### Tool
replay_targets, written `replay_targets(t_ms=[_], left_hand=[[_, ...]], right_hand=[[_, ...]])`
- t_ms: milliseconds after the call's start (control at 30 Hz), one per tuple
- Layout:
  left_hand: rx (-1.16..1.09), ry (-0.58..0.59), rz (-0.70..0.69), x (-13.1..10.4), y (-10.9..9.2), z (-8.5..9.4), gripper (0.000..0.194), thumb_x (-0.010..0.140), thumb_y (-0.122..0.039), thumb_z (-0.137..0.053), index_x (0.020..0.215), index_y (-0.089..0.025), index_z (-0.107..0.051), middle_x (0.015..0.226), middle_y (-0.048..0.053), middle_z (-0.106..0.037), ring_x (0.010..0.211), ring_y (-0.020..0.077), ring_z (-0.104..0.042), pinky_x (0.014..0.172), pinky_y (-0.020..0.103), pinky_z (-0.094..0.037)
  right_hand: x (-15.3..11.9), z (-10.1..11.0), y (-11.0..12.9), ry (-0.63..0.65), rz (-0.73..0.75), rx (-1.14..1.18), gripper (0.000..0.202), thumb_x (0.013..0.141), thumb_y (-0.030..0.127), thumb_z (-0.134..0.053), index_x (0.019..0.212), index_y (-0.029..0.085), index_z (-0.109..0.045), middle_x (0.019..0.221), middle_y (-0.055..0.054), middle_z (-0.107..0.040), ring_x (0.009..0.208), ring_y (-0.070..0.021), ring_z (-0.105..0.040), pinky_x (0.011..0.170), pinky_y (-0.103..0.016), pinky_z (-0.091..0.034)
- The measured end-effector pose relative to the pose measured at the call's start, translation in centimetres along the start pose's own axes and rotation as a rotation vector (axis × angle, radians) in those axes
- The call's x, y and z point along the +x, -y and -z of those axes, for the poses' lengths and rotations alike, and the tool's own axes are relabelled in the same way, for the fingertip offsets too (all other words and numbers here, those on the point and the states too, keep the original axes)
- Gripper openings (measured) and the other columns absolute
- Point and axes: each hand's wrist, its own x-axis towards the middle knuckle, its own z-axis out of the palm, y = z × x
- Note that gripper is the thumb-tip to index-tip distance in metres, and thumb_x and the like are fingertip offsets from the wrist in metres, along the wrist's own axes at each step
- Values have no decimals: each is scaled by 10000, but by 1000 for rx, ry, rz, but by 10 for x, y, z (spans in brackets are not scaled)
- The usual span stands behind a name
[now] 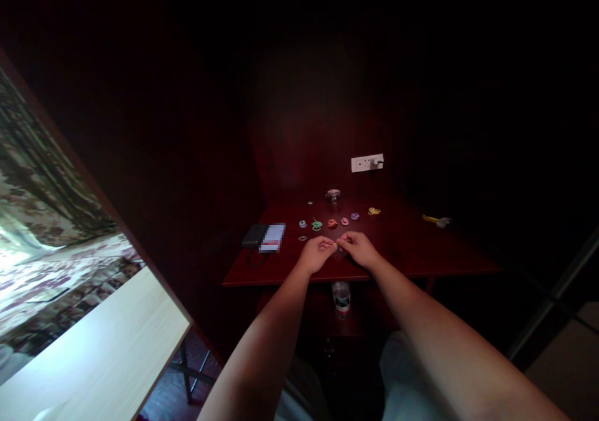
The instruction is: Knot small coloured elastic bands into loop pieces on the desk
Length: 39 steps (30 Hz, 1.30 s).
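Over the front part of the dark red desk (pixel 397 259), my left hand (pixel 317 252) and my right hand (pixel 359 248) meet, fingertips nearly touching. Both have thumb and fingers pinched together. Something tiny shows between them, too small to name. Beyond the hands lies a row of small piles of coloured elastic-like loops: blue (pixel 302 224), green (pixel 317 224), orange (pixel 332 223), pink (pixel 345 221), purple (pixel 354 216) and yellow (pixel 374 211). A single pale loop (pixel 302 238) rests just left of my left hand.
At the back stands a clear jar (pixel 333 198), with one small green loop (pixel 310 203) to its left. A phone (pixel 272 237) and a black case (pixel 254 236) lie at left. A yellow-handled tool (pixel 435 220) is at right. Below the desk edge is a labelled clear container (pixel 342 299).
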Motion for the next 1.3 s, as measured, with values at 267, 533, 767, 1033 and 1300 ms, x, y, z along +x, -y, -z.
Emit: replay_targets(t_ms=[267,533,767,1033,1300], left_hand=[[58,1,-15,1,4,1,164,721,-256,-599,793,-109,-616,754,78,-664,673,126,-598,649,240,-463],[102,-24,-11,1,3,2,149,709,-259,-600,758,-118,-601,674,39,-630,605,107,-557,578,211,-425],[93,-37,-40,-2,-5,1,197,703,-313,-613,721,-119,-581,628,11,-585,570,89,-511,548,195,-385],[10,-19,-29,-2,-1,0,225,667,-310,-656,729,-115,-564,631,10,-580,569,80,-513,548,192,-401],[18,-28,-14,-2,-3,1,253,668,-325,-661,786,-110,-601,668,37,-617,594,98,-546,578,215,-435]], right_hand=[[0,0,2,27,-4,15,304,702,439,-570,626,147,-537,543,-2,-564,462,-88,-465,460,-209,-350],[0,0,0,63,-2,2,301,651,421,-632,717,131,-582,615,-19,-594,527,-101,-493,501,-217,-380],[1,-1,-1,14,27,2,231,648,361,-614,697,140,-568,570,11,-549,497,-92,-457,490,-215,-352],[1,0,-4,13,80,-39,170,671,310,-594,715,147,-577,589,11,-553,516,-102,-466,505,-222,-362],[3,1,-9,12,79,-45,164,676,303,-587,725,147,-603,617,0,-583,535,-110,-492,520,-227,-379]])
